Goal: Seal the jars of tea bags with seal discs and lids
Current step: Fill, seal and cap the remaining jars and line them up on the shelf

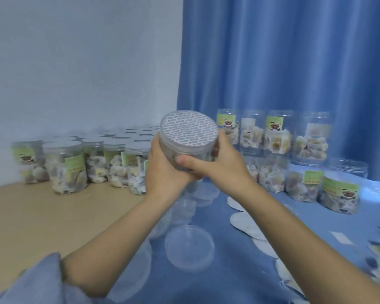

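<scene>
Both hands gripped one jar held up in the air: the left hand wrapped its body and the right hand curled round the clear lid, through which the printed seal disc showed. The step looked like screwing the lid tight. Done well, the left hand would hold the jar steady while the right turned the lid level, so the disc stayed flat. Left of the jar stood capped jars; right of it, open jars; below it lay loose lids.
</scene>
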`<state>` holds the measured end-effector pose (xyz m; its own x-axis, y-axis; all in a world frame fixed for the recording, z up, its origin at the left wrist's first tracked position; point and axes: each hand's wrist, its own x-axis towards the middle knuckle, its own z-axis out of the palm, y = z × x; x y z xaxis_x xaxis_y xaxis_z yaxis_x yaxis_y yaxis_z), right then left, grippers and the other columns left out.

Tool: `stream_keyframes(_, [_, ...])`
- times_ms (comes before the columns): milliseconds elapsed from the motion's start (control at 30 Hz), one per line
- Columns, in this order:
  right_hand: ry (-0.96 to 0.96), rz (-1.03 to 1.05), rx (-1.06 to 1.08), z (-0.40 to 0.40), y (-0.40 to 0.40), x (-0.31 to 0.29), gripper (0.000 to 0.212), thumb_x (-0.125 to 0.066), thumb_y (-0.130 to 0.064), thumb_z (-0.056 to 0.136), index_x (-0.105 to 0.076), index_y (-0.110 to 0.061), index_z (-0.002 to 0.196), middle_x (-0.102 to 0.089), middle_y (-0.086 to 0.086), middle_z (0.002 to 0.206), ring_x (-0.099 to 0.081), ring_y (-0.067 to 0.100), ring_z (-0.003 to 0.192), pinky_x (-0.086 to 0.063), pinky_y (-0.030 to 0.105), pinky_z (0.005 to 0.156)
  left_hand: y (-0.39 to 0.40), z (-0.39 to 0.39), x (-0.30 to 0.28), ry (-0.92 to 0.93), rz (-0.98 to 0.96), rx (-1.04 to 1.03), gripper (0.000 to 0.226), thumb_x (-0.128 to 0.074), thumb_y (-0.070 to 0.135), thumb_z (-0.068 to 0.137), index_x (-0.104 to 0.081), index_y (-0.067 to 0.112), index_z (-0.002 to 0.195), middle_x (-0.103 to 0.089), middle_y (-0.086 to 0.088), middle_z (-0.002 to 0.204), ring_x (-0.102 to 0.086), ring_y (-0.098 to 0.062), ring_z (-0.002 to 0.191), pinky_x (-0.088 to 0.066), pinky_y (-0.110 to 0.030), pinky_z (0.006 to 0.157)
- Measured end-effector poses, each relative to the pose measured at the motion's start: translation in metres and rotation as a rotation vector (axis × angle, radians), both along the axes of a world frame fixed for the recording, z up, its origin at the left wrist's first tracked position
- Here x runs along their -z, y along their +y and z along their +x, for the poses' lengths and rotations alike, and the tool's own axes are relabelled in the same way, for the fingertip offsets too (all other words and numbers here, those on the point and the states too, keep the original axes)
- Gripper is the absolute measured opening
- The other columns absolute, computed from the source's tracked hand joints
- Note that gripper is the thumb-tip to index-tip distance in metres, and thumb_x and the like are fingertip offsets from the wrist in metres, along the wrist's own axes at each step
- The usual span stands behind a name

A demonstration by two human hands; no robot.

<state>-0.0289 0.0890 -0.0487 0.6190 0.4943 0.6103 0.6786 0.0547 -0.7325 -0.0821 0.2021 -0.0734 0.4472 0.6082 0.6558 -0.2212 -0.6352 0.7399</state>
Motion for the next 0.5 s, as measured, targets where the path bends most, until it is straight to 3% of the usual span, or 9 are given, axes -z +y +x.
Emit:
stream_keyframes(67, [0.015,0.003,-0.047,-0.014,0.032,0.003,0.080,-0.087,-0.039,0.057,-0.047,-0.032,0.126,-0.059,-0.025,0.114,-0.056,-0.004,0.106,-0.047,0.020,0.092,0.030,-0.021,0.000,0.024,0.005,-0.055,0.091,-0.085,0.036,0.034,-0.042,0.025,0.113,-0.059,0.010,0.113,-0.056,-0.007,0.097,-0.043,-0.006,0.070])
stream_keyframes(167, [0.018,-0.019,-0.106,-0.032,0.078,0.009,0.078,-0.086,-0.044,0.057,-0.047,-0.036,0.123,-0.056,-0.031,0.102,-0.055,-0.011,0.097,-0.047,0.009,0.081,0.073,-0.051,0.006,0.077,0.013,-0.090,0.100,-0.087,0.031,0.035,-0.046,0.016,0.126,-0.061,0.004,0.120,-0.058,-0.011,0.109,-0.051,-0.035,0.090])
stream_keyframes(267, [0.055,-0.049,-0.136,-0.047,0.120,0.020,0.081,-0.083,-0.054,0.053,-0.048,-0.037,0.124,-0.056,-0.030,0.096,-0.052,-0.015,0.090,-0.041,0.000,0.068,0.105,-0.076,0.020,0.113,-0.082,-0.158,0.112,-0.088,0.033,0.035,-0.035,0.011,0.131,-0.054,0.000,0.125,-0.054,-0.017,0.112,-0.047,-0.037,0.092])
stream_keyframes(400, [0.102,-0.101,-0.155,-0.057,0.165,0.039,0.084,-0.079,-0.062,0.053,-0.047,-0.035,0.126,-0.059,-0.018,0.117,-0.054,0.001,0.106,-0.039,0.011,0.075,0.142,-0.093,0.040,0.198,-0.174,-0.160,0.105,-0.088,0.034,0.039,-0.036,0.010,0.127,-0.050,0.003,0.115,-0.049,-0.013,0.103,-0.038,-0.028,0.079])
stream_keyframes(500, [0.129,-0.171,-0.132,-0.058,0.189,0.051,0.094,-0.071,-0.072,0.049,-0.044,-0.033,0.131,-0.058,-0.012,0.123,-0.053,0.006,0.111,-0.042,0.018,0.079,0.165,-0.097,0.051,0.309,-0.173,-0.195,0.104,-0.087,0.044,0.038,-0.042,0.015,0.127,-0.051,0.000,0.124,-0.049,-0.015,0.109,-0.042,-0.032,0.083])
